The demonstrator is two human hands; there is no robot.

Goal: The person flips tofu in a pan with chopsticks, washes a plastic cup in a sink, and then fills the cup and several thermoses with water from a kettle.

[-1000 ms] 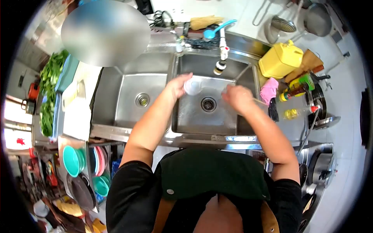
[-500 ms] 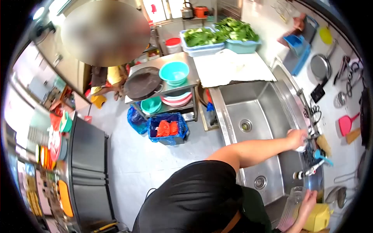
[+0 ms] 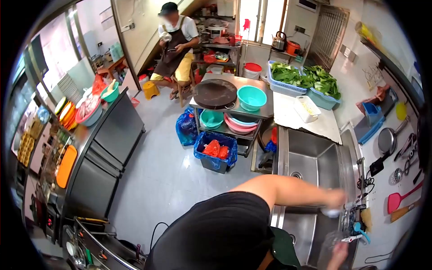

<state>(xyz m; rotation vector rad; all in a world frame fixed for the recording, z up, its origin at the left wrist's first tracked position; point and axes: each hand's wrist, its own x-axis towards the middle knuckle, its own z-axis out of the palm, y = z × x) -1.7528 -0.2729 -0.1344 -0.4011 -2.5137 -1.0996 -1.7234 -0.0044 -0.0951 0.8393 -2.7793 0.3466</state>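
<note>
My left hand (image 3: 335,198) is stretched over the sink, blurred by motion, with its fingers closed on a small white object (image 3: 331,212) whose kind I cannot make out. Lower down, my right hand (image 3: 340,252) grips a clear plastic container (image 3: 329,245) above the sink's near basin. The container is smeared, so its rim and contents do not show clearly. Between the two hands and the wall stands the faucet (image 3: 353,237), with a light blue brush-like tool (image 3: 361,228) by it.
The steel sink (image 3: 281,180) has two basins. A white board (image 3: 288,117) at its far end bears a white tray (image 3: 307,109); baskets of leafy greens (image 3: 285,74) stand behind. A seated person (image 3: 177,45) is across the room. A lined bin (image 3: 216,164) and steel cart (image 3: 231,85) stand nearby.
The view has swung left and up, bringing the seated person and the white tray into clear sight. My left hand has moved with the white object towards the clear container.
</note>
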